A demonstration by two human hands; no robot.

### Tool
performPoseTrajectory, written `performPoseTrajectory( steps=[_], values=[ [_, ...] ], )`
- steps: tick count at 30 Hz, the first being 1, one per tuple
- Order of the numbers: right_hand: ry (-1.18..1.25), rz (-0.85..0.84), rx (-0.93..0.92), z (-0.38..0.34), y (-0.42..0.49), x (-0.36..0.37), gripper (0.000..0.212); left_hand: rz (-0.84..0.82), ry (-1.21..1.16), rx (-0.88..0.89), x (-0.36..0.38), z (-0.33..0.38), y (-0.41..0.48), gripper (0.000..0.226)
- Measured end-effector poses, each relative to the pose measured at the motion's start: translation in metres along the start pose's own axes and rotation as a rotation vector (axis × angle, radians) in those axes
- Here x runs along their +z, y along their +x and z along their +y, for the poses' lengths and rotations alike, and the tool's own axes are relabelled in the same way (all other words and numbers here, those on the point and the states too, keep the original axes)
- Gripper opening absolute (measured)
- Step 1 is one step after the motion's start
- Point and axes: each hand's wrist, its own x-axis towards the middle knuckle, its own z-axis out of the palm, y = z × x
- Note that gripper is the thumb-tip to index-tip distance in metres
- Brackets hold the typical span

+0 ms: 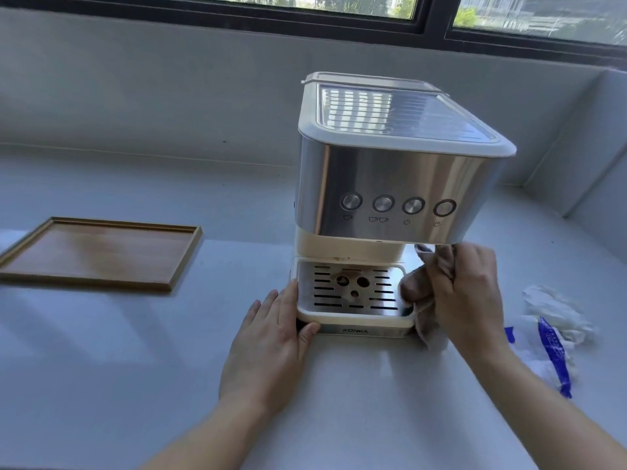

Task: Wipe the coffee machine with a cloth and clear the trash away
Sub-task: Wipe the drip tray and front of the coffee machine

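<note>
A steel and cream coffee machine (390,184) stands on the white counter, its slotted drip tray (353,293) facing me. My left hand (271,337) lies flat against the tray's left side, thumb on its front corner. My right hand (468,293) grips a brownish cloth (417,290) and presses it against the machine's right side, under the steel front panel and beside the drip tray. To the right lies trash: crumpled white paper (556,310) and a white and blue wrapper (553,354).
A shallow wooden tray (98,252) sits on the counter at the left. A grey wall and a dark-framed window (434,18) run behind the machine. A side wall closes the counter at the far right.
</note>
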Motion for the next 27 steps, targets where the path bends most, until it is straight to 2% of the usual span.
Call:
performPoseTrajectory(
  steps=[1, 3, 5, 6, 7, 9, 11, 13, 16, 20, 21, 24, 25, 27],
  values=[
    [0.032, -0.082, -0.042, -0.002, -0.011, 0.004, 0.013, 0.002, 0.001, 0.0, 0.0, 0.0, 0.0, 0.067],
    [-0.122, -0.231, -0.247, -0.005, -0.037, 0.013, 0.028, 0.001, 0.002, 0.002, 0.001, -0.001, 0.0, 0.067],
    [-0.305, -0.268, -0.459, 0.0, -0.046, 0.014, 0.042, -0.003, 0.008, 0.006, 0.003, -0.002, 0.0, 0.068],
    [-0.315, -0.29, -0.497, 0.002, -0.04, 0.012, 0.044, -0.001, 0.01, 0.008, 0.003, -0.003, 0.001, 0.068],
    [-0.291, -0.321, -0.481, 0.003, -0.033, 0.01, 0.043, 0.004, 0.011, 0.009, 0.003, -0.003, 0.001, 0.068],
    [-0.208, -0.37, -0.329, 0.001, -0.017, 0.011, 0.034, 0.003, 0.006, 0.008, 0.003, -0.003, 0.0, 0.068],
    [-0.247, -0.35, -0.199, -0.004, -0.002, 0.019, 0.025, 0.002, 0.003, 0.008, 0.003, -0.002, 0.0, 0.068],
    [-0.355, -0.355, -0.227, -0.018, 0.003, 0.03, 0.021, 0.002, 0.006, 0.005, 0.002, -0.002, 0.0, 0.068],
    [-0.297, -0.423, -0.335, -0.036, -0.011, 0.038, 0.012, -0.008, 0.009, 0.011, 0.001, -0.001, 0.001, 0.071],
    [-0.227, -0.442, -0.519, -0.029, -0.038, 0.029, 0.029, -0.019, 0.009, 0.005, 0.001, -0.001, 0.002, 0.072],
    [-0.248, -0.438, -0.497, -0.021, -0.031, 0.024, 0.027, -0.018, 0.005, 0.004, 0.002, -0.002, 0.001, 0.07],
    [-0.283, -0.315, -0.261, -0.005, -0.008, 0.013, 0.013, -0.003, -0.008, 0.011, 0.004, -0.004, 0.0, 0.066],
    [-0.286, -0.295, -0.242, -0.008, -0.008, 0.016, 0.011, -0.001, -0.003, 0.014, 0.004, -0.003, 0.0, 0.066],
    [-0.279, -0.341, -0.329, -0.024, -0.024, 0.029, 0.013, -0.011, 0.013, 0.013, 0.004, -0.003, 0.001, 0.066]
  ],
)
